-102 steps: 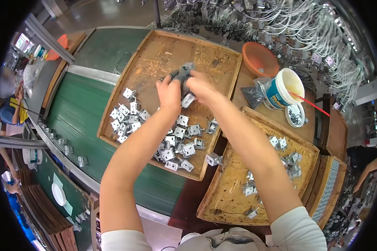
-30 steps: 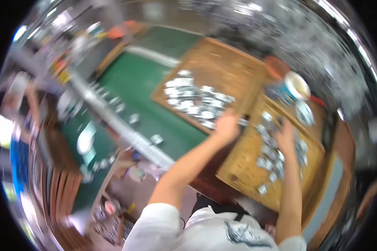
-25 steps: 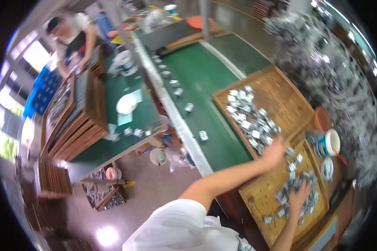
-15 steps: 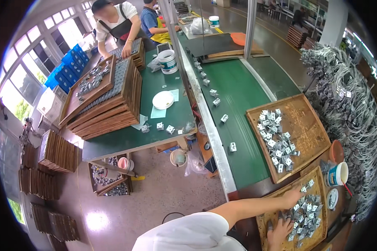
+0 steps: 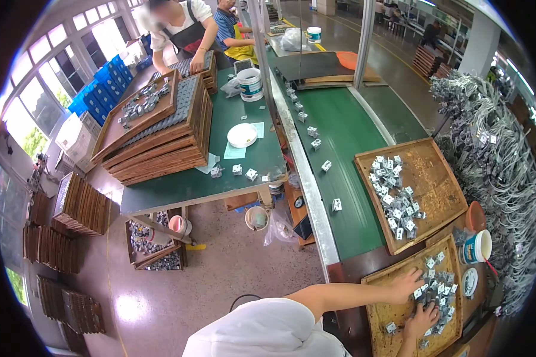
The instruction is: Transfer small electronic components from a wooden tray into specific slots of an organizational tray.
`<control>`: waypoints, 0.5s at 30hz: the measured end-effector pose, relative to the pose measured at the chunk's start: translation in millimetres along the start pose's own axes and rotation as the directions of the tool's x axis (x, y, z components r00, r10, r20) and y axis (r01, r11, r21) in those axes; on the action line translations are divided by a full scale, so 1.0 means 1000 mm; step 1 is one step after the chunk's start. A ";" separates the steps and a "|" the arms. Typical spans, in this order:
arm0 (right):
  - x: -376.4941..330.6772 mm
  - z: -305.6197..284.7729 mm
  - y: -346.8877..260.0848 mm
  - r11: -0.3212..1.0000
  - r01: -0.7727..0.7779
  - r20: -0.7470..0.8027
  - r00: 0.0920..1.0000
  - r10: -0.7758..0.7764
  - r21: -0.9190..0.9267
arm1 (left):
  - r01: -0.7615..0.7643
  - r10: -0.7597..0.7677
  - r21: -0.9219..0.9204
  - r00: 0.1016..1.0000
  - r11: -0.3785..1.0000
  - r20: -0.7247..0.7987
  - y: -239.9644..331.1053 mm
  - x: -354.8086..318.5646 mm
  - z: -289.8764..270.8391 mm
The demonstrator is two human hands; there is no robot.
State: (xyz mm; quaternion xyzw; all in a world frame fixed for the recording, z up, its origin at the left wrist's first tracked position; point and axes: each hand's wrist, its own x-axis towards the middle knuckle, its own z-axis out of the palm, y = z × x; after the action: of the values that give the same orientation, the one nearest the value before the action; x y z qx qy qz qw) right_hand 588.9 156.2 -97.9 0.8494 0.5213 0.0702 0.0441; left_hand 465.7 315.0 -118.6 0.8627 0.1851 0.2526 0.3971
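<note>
A shallow wooden tray (image 5: 380,302) at the lower right holds a loose pile of small white-and-grey metal parts (image 5: 441,290), with square faces. My left hand (image 5: 406,284) lies at the pile's left edge, its fingers apart and touching the parts. Lower down, my right hand (image 5: 423,321) rests on the near side of the same pile with spread fingers. Neither hand visibly lifts a part, though some fingertips are hidden among them. One single part (image 5: 390,328) sits apart on the tray floor, left of my right hand.
A second wooden tray (image 5: 441,178) with similar parts overlaps the green conveyor belt (image 5: 357,137), which carries a row of parts. A white bucket (image 5: 477,246) stands right of my tray, before hanging cables (image 5: 500,178). Across the belt, a person (image 5: 187,35) handles stacked trays (image 5: 161,160).
My right hand has moved right onto the pile, and a single part now shows near where it was. My left hand has drawn back slightly left. The view has shifted a little.
</note>
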 end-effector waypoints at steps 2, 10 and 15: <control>0.005 -0.022 -0.013 0.991 -0.126 0.071 0.990 0.122 0.043 | -0.002 0.002 0.018 1.000 1.000 -0.012 0.001 -0.013 0.004; -0.050 0.012 -0.014 0.977 -0.147 -0.124 0.978 0.166 0.152 | -0.066 0.051 0.118 0.991 0.991 0.120 -0.001 -0.049 0.013; -0.069 0.043 0.010 0.976 -0.124 -0.050 0.992 0.117 -0.178 | -0.133 0.117 0.156 0.988 0.979 0.104 0.001 -0.071 0.010</control>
State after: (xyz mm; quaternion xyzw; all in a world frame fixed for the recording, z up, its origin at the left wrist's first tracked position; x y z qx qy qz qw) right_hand 573.9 90.4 -143.8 0.8704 0.4611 0.1362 0.1065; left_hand 415.0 271.4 -144.0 0.9130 0.1316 0.2203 0.3170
